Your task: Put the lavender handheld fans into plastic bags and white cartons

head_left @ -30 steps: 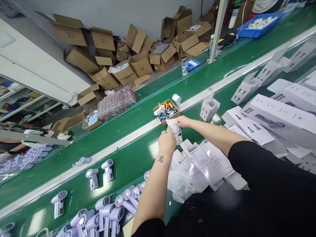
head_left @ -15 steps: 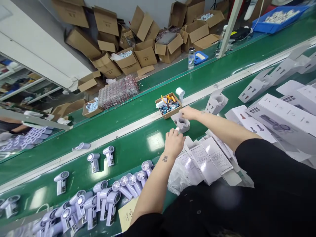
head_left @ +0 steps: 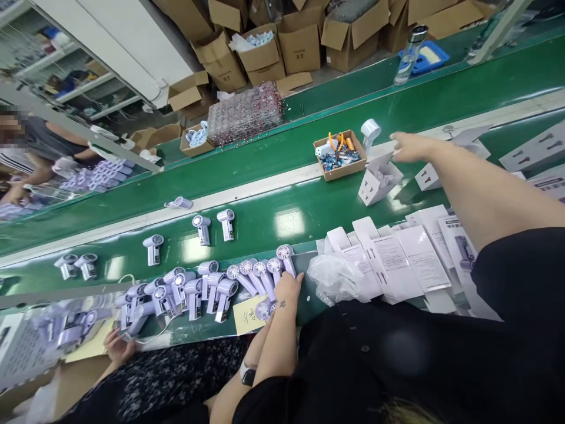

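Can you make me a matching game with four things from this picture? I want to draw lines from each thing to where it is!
Column one:
1. Camera wearer's left hand
2. Camera wearer's right hand
3. Orange-handled pliers
4. Glass bottle

Column two:
A. In a small cardboard box
B. Beside a blue tray
C. At a lilac handheld fan
D. By the flap of an open white box

Right pairs: 1-C, 2-D, 3-A, 4-B.
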Available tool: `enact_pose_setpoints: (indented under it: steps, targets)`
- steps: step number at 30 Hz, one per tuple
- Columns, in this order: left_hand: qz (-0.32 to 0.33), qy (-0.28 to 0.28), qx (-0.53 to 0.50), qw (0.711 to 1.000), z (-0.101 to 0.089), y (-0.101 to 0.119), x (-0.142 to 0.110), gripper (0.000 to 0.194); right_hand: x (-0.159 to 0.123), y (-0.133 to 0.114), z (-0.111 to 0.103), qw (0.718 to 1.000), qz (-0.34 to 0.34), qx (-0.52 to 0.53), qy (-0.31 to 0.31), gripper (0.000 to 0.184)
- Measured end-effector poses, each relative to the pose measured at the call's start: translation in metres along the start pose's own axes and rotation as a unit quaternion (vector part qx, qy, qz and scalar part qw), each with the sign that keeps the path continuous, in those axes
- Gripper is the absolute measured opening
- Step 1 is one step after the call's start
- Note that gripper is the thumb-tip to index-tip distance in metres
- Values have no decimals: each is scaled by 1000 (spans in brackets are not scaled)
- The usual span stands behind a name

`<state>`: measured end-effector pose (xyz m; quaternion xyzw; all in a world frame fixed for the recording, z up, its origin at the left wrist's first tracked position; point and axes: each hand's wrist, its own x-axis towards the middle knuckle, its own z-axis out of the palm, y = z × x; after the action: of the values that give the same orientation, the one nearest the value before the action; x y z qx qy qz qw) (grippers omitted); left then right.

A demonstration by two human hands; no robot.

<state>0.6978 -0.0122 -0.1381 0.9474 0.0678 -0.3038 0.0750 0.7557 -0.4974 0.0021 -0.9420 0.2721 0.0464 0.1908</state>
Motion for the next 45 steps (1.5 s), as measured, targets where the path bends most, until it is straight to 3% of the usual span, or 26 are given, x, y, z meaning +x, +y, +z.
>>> enact_pose_setpoints:
  steps: [3,4,5,7,9,10,12,13,15,17,18,21,23,25,27,31,34,36,37,39,43,45]
  targets:
    - [6,-4,-39,999,0,9,2,47,-43,-35,-15,997,0,62,43,42]
    - [15,-8,-64,998,-3,12,-1,49,-63,-50,-10,991,-21,127,28,32]
    - [27,-17,-107,994,-7,14,-7,52,-86,-66,1,976,-36,214,-34,22]
    - [67,-51,-246,966,-15,19,-25,55,-134,-100,38,898,-20,382,-219,16]
    - [132,-111,-388,906,-23,24,-46,55,-176,-131,84,797,49,475,-370,23]
    - [171,-143,-433,874,-26,26,-55,54,-192,-143,104,749,81,531,-388,25]
    - [241,-173,-467,833,-29,32,-68,53,-211,-159,131,673,139,642,-340,20]
    - [263,-158,-471,827,-28,35,-71,52,-216,-161,137,645,156,686,-298,16]
    - [295,-79,-438,845,-23,42,-69,45,-219,-156,133,610,162,742,-228,8]
    - [325,-11,-346,880,-12,50,-62,30,-224,-139,117,595,155,762,-201,8]
    - [334,-5,-292,896,-6,53,-57,22,-228,-129,107,591,157,765,-202,10]
    - [322,-54,-196,925,9,58,-45,4,-253,-98,89,572,190,766,-225,14]
    - [298,-76,-203,930,10,55,-42,6,-275,-84,90,550,208,764,-266,15]
    - [273,-96,-260,921,6,51,-46,14,-294,-79,102,527,209,761,-315,19]
    - [265,-129,-349,889,0,47,-57,20,-306,-83,119,511,195,753,-366,28]
    - [248,-245,-503,791,-9,40,-82,23,-308,-98,145,518,140,730,-423,42]
    - [159,-320,-566,743,-15,31,-86,31,-305,-97,147,565,120,704,-414,44]
    - [129,-306,-600,728,-19,25,-83,37,-306,-92,144,610,120,664,-415,44]
    - [134,-280,-608,731,-21,22,-81,38,-308,-90,142,632,122,642,-416,43]
    - [184,-212,-581,764,-23,17,-79,33,-311,-85,142,664,128,612,-409,43]
    - [321,-97,-341,878,-23,15,-81,19,-315,-83,148,714,135,594,-344,43]
    - [364,-18,-252,897,-21,17,-85,13,-317,-84,151,747,122,574,-312,42]
